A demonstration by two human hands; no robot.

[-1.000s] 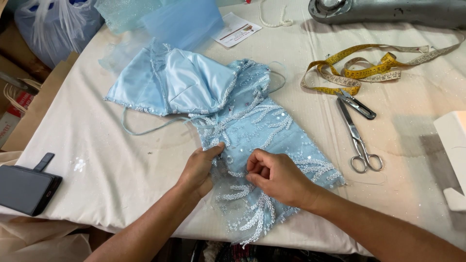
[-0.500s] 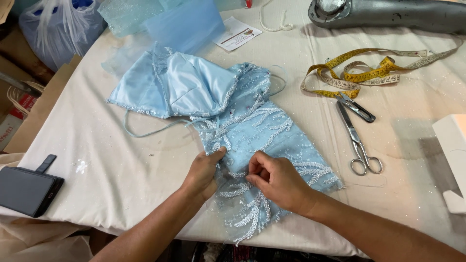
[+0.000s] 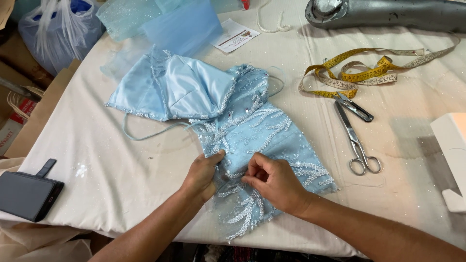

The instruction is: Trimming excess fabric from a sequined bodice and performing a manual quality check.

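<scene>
Cloth-covered worktable (image 3: 121, 184). A pale blue beaded garment (image 3: 233, 121) lies flat at centre. The left hand (image 3: 204, 174) presses its lower panel, fingers nearly closed; the right hand (image 3: 274, 182) pinches the fabric there. Judged light, limp, snag-prone; best gripped at seams.

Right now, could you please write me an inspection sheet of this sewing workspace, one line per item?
Surface: cream cloth-covered table, with glitter specks.
Job's things: light blue beaded satin garment lies flat.
Clutter: yellow measuring tape, silver scissors, small thread snips, white printed card, black phone, white box.
Grippers: left hand and right hand both pinch the garment's beaded hem.
Cables: white cord near the far edge.
Surroundings: grey metal machine body, blue plastic bag, folded pale blue tulle.
</scene>
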